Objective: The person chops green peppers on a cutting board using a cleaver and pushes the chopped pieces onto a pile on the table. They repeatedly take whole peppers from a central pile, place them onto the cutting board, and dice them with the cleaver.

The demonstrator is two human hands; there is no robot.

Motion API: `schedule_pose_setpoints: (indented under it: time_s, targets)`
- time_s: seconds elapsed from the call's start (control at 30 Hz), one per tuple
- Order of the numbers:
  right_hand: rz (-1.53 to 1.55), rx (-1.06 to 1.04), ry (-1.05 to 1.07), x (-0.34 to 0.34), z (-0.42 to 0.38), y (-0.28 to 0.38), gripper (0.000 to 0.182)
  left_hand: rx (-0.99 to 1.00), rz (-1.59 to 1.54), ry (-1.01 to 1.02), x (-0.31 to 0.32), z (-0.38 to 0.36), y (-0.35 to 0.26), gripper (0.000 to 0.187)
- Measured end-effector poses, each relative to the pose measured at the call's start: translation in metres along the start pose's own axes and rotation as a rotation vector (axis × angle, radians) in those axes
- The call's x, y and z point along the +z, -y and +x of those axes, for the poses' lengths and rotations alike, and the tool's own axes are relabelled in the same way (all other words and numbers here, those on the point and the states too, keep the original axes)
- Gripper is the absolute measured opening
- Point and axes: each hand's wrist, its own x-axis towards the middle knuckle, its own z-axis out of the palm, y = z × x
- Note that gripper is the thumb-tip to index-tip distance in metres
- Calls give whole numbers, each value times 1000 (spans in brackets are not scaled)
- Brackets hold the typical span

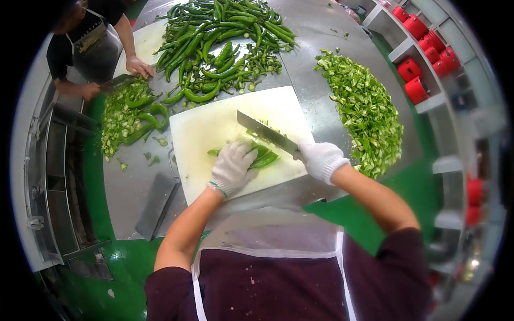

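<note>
My left hand (pixel 233 167), in a white knit glove, presses on several long green chili peppers (pixel 264 158) lying on a white cutting board (pixel 198 131). Its fingers are curled over them. My right hand (pixel 321 159), gloved too, grips the handle of a cleaver (pixel 266 131). The blade points up and to the left, just beyond the peppers. Small cut pieces lie on the board along the blade. The cleaver's handle is mostly hidden in my right hand.
Whole green peppers (pixel 214 32) are heaped behind the board. Chopped pepper piles lie at right (pixel 364 115) and left (pixel 119 115). A co-worker's hand (pixel 140 67) rests by another board (pixel 147 45). A dark grey block (pixel 156 206) lies near the table's left front edge. Red containers (pixel 415 24) stand on shelves.
</note>
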Motion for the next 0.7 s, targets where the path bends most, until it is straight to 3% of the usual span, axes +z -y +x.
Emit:
schedule_pose_setpoints:
  time_s: [0.17, 0.27, 0.37, 0.4, 0.53, 0.7]
  targets:
    - [-45, -28, 154, -8, -19, 13, 23, -26, -21, 51, -4, -7, 7, 43]
    - [-93, -5, 130, 24, -1, 12, 22, -56, -51, 70, 6, -7, 11, 40]
    - [120, 83, 140, 53, 35, 28, 28, -41, -43, 83, 8, -8, 10, 40]
    - [54, -55, 66, 57, 37, 24, 36, -41, -38, 86, 8, -7, 11, 40]
    - [89, -25, -14, 57, 30, 19, 31, -38, -25, 94, 6, -7, 5, 42]
    - [1, -28, -47, 22, 8, 26, 20, 14, 38, -50, -5, -18, 4, 45]
